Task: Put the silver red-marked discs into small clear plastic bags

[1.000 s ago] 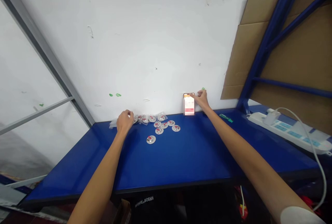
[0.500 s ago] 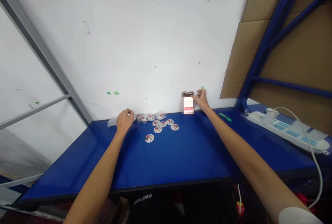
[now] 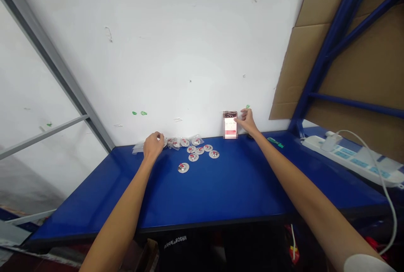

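My left hand [image 3: 153, 146] rests at the back left of the blue table, its fingers curled beside a row of round discs in clear plastic bags [image 3: 184, 142]. Whatever lies inside those fingers is hidden. A flat clear bag [image 3: 138, 148] pokes out to its left. Several loose white discs with red marks and shiny centres [image 3: 193, 157] lie to its right, one disc [image 3: 183, 167] nearer the front. Against the wall leans a phone [image 3: 230, 125] with a lit, partly blurred screen. My right hand [image 3: 248, 121] touches the phone's upper right with an extended digit, the other fingers apart.
A white power strip [image 3: 353, 160] with a plug and cable lies along the right side of the blue table [image 3: 221, 196]. A small green object [image 3: 275, 142] sits behind it. Blue rack posts [image 3: 322, 62] and cardboard [image 3: 285, 74] stand at right, a grey frame [image 3: 57, 64] at left.
The whole view has shifted slightly, so things sit a little further right. Both hands keep the same places beside the bagged discs and the phone.
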Demonstrator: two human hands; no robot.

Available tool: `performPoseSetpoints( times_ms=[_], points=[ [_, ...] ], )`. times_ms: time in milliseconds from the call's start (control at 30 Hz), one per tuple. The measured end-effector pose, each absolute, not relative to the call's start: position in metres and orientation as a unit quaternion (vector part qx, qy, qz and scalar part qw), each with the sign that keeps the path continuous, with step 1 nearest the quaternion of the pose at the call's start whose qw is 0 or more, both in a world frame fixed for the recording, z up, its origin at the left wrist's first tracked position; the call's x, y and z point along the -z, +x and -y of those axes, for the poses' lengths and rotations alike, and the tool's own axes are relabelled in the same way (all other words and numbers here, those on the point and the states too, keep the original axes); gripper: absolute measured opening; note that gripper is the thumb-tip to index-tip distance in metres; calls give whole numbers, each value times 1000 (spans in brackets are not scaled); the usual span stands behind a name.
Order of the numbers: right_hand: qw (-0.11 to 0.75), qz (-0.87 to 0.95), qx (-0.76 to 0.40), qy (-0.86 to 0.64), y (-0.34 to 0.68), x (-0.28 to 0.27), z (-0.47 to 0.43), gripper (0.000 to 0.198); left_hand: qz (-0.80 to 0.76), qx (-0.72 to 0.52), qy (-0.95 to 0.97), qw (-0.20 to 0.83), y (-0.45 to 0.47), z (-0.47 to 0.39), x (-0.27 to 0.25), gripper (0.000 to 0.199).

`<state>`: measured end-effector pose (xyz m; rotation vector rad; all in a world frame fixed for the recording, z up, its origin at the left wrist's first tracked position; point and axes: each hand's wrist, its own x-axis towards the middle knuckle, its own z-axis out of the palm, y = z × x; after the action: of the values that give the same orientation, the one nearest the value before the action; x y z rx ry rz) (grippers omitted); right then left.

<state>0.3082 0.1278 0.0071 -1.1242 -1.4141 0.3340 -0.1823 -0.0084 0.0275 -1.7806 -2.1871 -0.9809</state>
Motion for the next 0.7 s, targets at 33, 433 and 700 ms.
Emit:
performPoseSetpoints(
  times_ms=[33, 433, 700],
  points=[
    [604, 616, -144, -485, 309, -7, -127, 71, 728, 328, -597, 75, -182, 8, -27, 35],
    [600, 635, -64, -482, 287, -50, -71, 23, 679, 329, -656, 13, -171, 11, -26, 34],
    [252, 887, -51, -384, 230, -32, 18, 13, 509, 229, -824, -98, -122, 31, -32, 30]
  ],
)
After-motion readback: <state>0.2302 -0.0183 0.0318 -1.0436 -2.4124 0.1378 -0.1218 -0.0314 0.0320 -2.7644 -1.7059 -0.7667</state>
